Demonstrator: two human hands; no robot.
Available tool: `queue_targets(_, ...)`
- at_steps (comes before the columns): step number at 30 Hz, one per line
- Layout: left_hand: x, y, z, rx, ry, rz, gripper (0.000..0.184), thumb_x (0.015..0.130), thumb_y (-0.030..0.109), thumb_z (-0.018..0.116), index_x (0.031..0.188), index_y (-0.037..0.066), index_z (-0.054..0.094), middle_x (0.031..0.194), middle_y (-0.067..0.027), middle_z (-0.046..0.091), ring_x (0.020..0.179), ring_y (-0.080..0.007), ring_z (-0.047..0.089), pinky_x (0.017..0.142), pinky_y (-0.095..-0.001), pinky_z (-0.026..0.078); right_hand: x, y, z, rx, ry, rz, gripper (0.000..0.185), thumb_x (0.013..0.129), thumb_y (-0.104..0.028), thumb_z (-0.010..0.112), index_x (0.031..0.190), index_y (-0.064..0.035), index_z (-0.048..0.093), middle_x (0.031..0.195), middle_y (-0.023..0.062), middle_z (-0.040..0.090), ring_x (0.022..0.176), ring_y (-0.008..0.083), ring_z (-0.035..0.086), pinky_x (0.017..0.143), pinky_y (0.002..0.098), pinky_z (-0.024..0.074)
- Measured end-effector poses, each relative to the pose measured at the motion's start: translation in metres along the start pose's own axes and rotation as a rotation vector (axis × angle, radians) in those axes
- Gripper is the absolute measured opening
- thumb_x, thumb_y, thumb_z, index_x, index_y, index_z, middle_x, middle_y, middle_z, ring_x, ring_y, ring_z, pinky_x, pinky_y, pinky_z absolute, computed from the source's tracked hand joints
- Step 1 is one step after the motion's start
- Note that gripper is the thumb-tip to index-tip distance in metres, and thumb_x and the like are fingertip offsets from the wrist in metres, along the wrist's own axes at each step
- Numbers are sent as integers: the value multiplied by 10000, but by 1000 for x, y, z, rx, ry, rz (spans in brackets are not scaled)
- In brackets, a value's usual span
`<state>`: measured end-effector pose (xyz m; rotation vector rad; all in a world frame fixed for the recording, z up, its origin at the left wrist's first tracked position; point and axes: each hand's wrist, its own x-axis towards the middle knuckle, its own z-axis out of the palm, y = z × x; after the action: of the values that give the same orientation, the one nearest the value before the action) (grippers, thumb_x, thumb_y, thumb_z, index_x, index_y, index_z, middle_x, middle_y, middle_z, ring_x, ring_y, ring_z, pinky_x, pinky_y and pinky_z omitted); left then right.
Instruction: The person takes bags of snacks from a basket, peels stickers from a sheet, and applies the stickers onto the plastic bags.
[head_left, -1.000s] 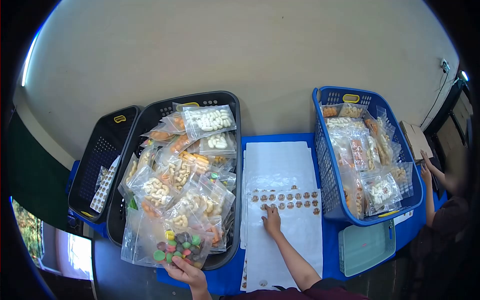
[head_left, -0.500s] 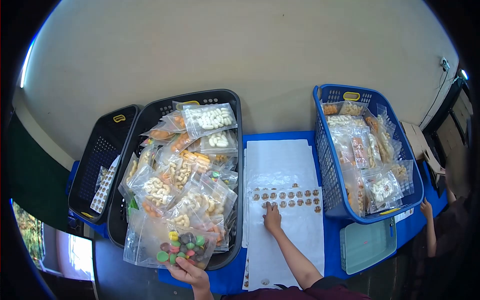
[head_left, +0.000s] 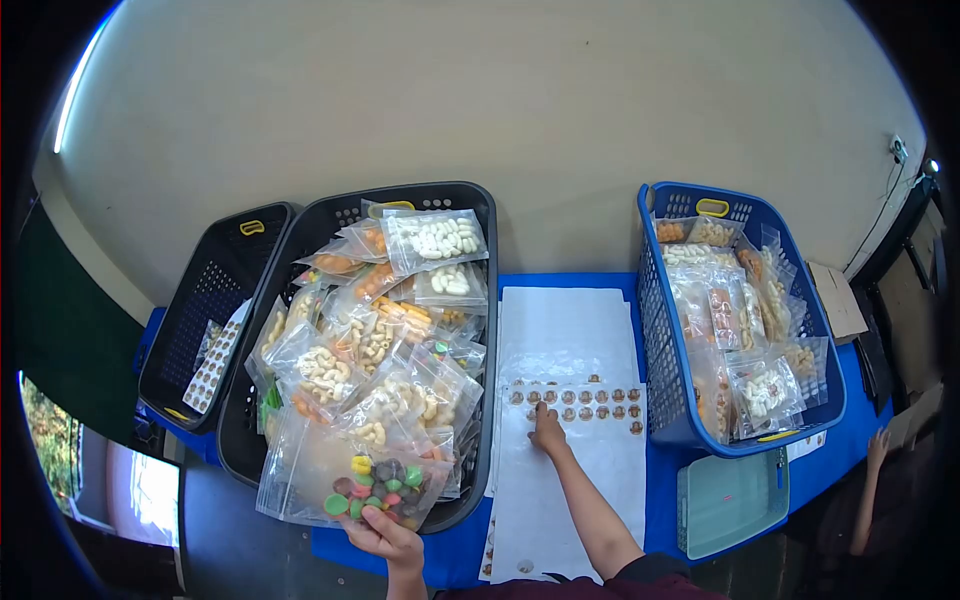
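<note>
L hand still clamped on multicolor-pcs bag; R hand still at sticker sheet, grip unclear. Chg: minimal; both positions maintained.

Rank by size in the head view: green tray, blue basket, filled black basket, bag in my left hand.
1. Filled black basket
2. Blue basket
Unsure: bag in your left hand and green tray; the bag may be nearer the camera.
</note>
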<state>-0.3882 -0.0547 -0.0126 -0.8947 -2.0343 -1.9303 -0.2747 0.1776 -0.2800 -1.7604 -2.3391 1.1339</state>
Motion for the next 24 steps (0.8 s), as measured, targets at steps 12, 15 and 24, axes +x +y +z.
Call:
queue_targets(12,0,-5,2,-75,8,73,304,908,170,330,1107,-58,354,995,-96,441,878,-153,441,788,-266,355,-19,0,3,21,156,-86,672,687,-106,658,1251,-87,293,1202,216,336,1007,360,488,796,411,440)
queue_targets(15,0,-9,6,-18,75,104,266,908,177,330,1058,-40,369,932,-69,431,783,-122,430,705,-234,360,-20,0,2,3,145,-79,679,689,-103,656,1260,-90,288,1214,220,325,1011,360,487,799,410,438)
queue_targets(24,-1,-11,6,13,104,101,247,908,180,332,1035,-28,372,895,-53,420,716,-104,409,648,-217,345,-11,1,-3,26,78,-83,627,660,-127,690,1170,-81,329,1140,223,384,960,378,508,776,417,449)
